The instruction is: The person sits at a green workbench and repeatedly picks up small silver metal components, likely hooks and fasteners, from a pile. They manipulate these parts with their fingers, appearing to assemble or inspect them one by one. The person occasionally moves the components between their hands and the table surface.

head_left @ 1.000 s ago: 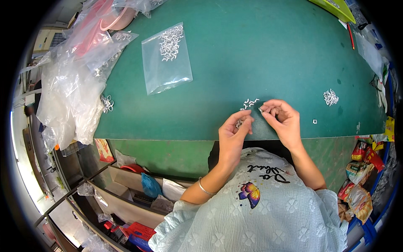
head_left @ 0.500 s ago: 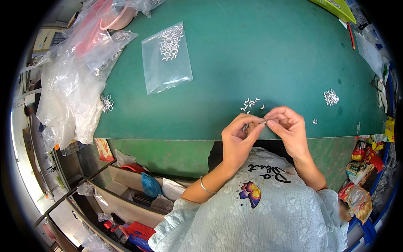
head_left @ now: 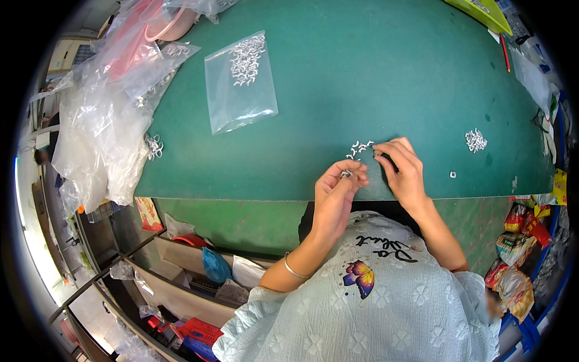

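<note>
My left hand (head_left: pixel 335 192) is closed, palm partly up, around a few small silvery metal pieces (head_left: pixel 346 174) that show between thumb and fingers. Just to its right, over the green table, my right hand (head_left: pixel 403 172) pinches with thumb and forefinger at a small curved piece (head_left: pixel 374 154), mostly hidden by the fingertips. Several small curved silver pieces (head_left: pixel 359 146) lie loose beyond both hands. Farther right are a heap of similar pieces (head_left: pixel 476 140) and one single piece (head_left: pixel 453 174).
On the green table (head_left: pixel 362 78) lies a clear plastic bag (head_left: pixel 241 102) with curved silver pieces inside. Crumpled clear bags (head_left: pixel 99 127) and a pink basket (head_left: pixel 175 27) fill the left side, near silver rings (head_left: pixel 154 147). A yellow-green tray (head_left: pixel 491 15) stands far right.
My hands have parted. The right one has moved slightly forward to the loose piece near the small group; the left has drawn back a little and turned, still holding its pieces.
</note>
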### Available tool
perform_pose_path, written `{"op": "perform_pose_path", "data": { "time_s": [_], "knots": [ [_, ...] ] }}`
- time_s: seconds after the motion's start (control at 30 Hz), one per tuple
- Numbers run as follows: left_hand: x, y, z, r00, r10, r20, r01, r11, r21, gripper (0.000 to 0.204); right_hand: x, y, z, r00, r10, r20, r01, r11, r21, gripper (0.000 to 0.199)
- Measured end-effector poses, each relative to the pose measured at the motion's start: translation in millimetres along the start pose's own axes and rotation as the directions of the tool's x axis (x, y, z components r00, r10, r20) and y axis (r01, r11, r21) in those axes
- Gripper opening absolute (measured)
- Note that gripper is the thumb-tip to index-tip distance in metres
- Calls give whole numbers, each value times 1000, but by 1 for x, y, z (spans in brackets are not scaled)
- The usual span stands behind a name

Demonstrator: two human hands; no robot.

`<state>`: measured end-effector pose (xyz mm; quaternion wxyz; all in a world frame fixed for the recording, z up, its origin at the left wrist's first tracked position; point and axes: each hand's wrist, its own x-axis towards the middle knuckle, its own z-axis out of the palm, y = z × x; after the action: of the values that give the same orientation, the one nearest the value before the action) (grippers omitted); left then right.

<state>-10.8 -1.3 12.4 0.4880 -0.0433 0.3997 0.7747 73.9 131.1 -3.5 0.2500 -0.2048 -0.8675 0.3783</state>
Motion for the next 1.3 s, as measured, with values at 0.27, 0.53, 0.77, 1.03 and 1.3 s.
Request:
{"op": "perform_pose_path", "data": {
  "time_s": [0.27,0.53,0.77,1.03,1.3],
  "knots": [
    [1,-5,3,997,-80,20,74,974,215,21,-9,-15,-12,858,405,316,-456,318,831,21],
    [-2,0,9,996,-80,37,70,971,228,16,-10,-31,-19,872,394,289,-441,378,814,21],
    [-10,2,19,973,223,62,-225,845,485,6,-9,-34,-26,959,259,113,-272,740,615,19],
    [-16,7,23,953,274,128,-296,759,579,11,-11,-40,-26,934,342,106,-312,631,710,18],
    [-8,7,14,991,10,132,-29,990,138,7,-7,-30,-23,980,201,-4,-164,810,563,22]
  ]
}}
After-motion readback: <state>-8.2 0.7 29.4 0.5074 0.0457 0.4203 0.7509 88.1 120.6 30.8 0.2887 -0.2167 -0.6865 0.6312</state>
